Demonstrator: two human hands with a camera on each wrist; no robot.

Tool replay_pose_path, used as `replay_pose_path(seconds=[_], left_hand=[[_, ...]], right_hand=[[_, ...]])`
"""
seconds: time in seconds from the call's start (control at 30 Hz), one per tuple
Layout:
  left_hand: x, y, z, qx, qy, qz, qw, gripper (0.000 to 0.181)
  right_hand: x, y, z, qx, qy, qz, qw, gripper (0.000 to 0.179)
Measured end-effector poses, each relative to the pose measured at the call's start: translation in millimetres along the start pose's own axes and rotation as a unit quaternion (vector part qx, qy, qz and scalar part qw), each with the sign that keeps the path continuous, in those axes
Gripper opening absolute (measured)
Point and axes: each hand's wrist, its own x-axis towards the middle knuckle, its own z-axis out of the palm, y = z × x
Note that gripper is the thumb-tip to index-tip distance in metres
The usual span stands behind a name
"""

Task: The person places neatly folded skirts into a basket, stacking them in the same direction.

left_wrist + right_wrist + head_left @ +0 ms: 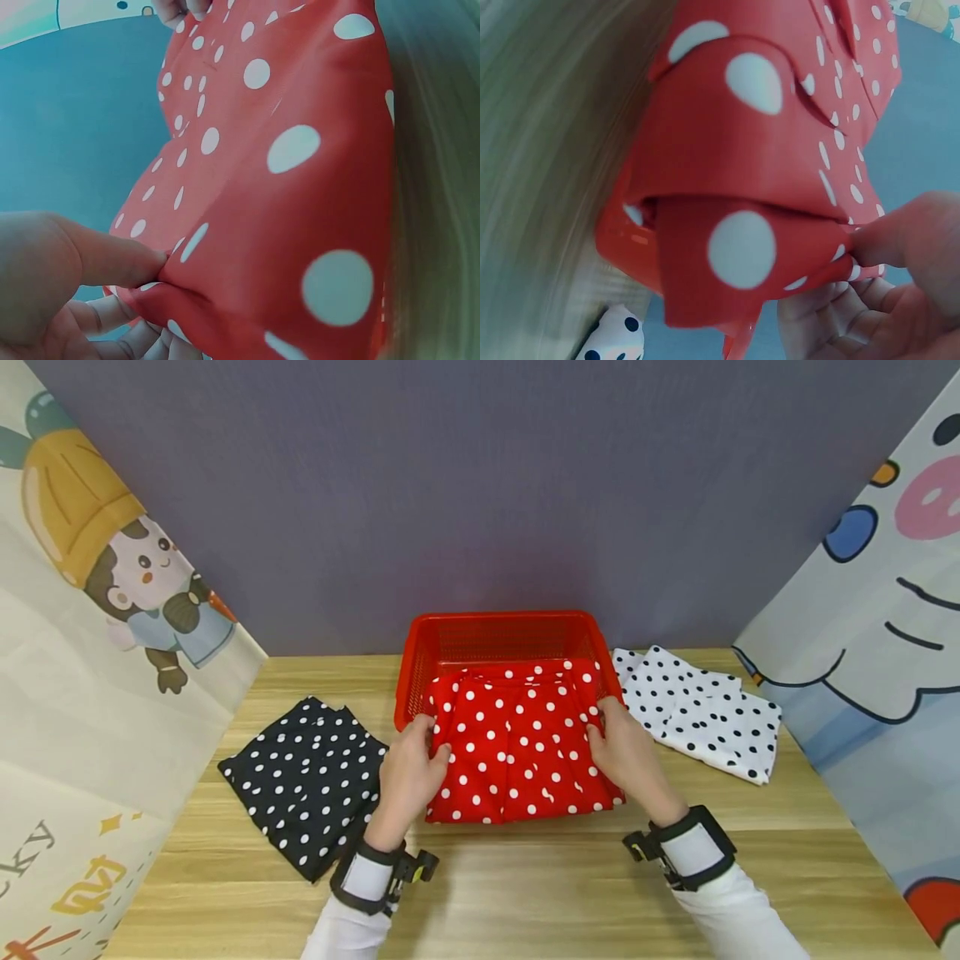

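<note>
A folded red cloth with white dots [517, 747] hangs between my two hands, over the front of a red plastic basket [495, 620]. My left hand [412, 768] pinches its left side between thumb and fingers, and the thumb presses a crease into the cloth [247, 195] in the left wrist view. On the opposite side my right hand [630, 756] pinches the right edge. Folded layers of the cloth [735, 247] show in the right wrist view, with part of the basket [626, 240] behind them. The cloth hides the basket's front wall.
A folded black cloth with white dots [307, 785] lies left of the basket, close to my left forearm. To the right lies a folded white cloth with black dots [697, 714]. The wooden table [525, 893] ends at a grey wall [495, 485], with printed panels on both sides.
</note>
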Motion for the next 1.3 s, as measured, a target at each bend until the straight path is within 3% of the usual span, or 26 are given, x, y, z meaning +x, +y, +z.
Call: replay_pose_path(seconds=[0.57, 1.3], left_hand=[[48.5, 7.5, -5.8, -0.017, -0.004, 0.031, 0.9994, 0.028], [103.3, 19.4, -12.2, 0.036, -0.046, 0.005, 0.9983, 0.027]], right_hand=[[39.1, -0.9, -5.8, -0.028, 0.015, -0.010, 0.9995, 0.033], [94.6, -2.4, -12.3, -0.055, -0.026, -0.003, 0.9982, 0.036]])
